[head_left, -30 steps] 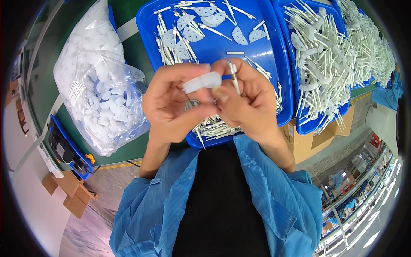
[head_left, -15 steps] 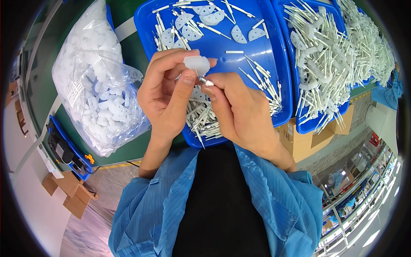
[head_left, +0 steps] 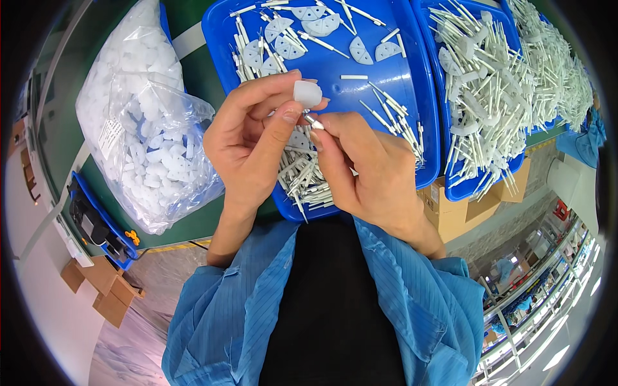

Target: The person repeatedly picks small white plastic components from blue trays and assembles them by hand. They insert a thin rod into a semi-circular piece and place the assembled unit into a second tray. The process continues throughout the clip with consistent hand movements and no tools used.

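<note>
Over the near part of a blue tray (head_left: 360, 135), both hands meet at one small assembly. My left hand (head_left: 248, 138) is closed, pinching a white plastic half-disc piece (head_left: 308, 94) between thumb and fingers. My right hand (head_left: 370, 167) is closed on a thin white stick (head_left: 316, 125) with a metal end, which points up at the lower edge of the white piece. Whether the metal end sits inside the piece I cannot tell. Below the hands lies a pile of white sticks (head_left: 302, 177), and several half-disc pieces with holes (head_left: 321, 24) rest at the tray's far side.
To the left a clear plastic bag (head_left: 151, 141) is full of white pieces. On the right, another blue tray (head_left: 476, 188) is heaped with sticks fitted with pieces, with more heaps beyond. A cardboard box (head_left: 447, 209) stands below it. A small blue bin (head_left: 122, 260) holds black items.
The white piece in my left hand has turned and shifted slightly to the right. My right hand keeps its pinch on the stick, nearly in the same place.
</note>
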Demonstrator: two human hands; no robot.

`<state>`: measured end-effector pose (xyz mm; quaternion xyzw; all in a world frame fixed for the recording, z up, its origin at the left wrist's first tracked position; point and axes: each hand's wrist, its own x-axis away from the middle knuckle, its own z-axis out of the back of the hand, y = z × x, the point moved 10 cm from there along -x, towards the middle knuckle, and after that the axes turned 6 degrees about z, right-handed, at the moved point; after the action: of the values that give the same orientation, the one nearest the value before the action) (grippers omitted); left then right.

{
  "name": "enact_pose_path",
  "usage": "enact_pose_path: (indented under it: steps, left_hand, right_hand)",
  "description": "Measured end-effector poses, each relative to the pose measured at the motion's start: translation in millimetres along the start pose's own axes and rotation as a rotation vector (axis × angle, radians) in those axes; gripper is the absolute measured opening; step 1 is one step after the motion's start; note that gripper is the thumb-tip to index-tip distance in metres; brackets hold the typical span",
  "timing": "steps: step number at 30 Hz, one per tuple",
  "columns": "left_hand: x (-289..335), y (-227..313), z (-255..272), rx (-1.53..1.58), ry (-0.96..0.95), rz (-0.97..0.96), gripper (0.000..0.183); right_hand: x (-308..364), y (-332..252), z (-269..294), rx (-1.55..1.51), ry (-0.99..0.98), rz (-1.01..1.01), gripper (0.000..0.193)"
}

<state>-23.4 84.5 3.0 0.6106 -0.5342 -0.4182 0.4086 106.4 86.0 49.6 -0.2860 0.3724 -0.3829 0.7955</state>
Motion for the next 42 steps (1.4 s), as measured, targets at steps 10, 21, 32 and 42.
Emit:
enact_pose_path:
  steps: [10,21,32,42]
  left_hand:
    - [1,-3,2,0.022,0.0,0.009,0.026]
    - [2,8,5,0.051,-0.061,-0.113,0.027]
    - [4,31,-7,-0.175,-0.119,-0.296,0.016]
    - [9,41,-22,-0.235,-0.079,-0.3,0.036]
  right_hand:
    - [2,5,10,-0.001,0.057,-0.088,0.015]
    - [1,11,0,-0.297,-0.026,-0.214,0.011]
    - [6,-7,1,-0.142,-0.092,-0.085,0.013]
    - [9,-4,13,-0.237,0.082,0.055,0.014]
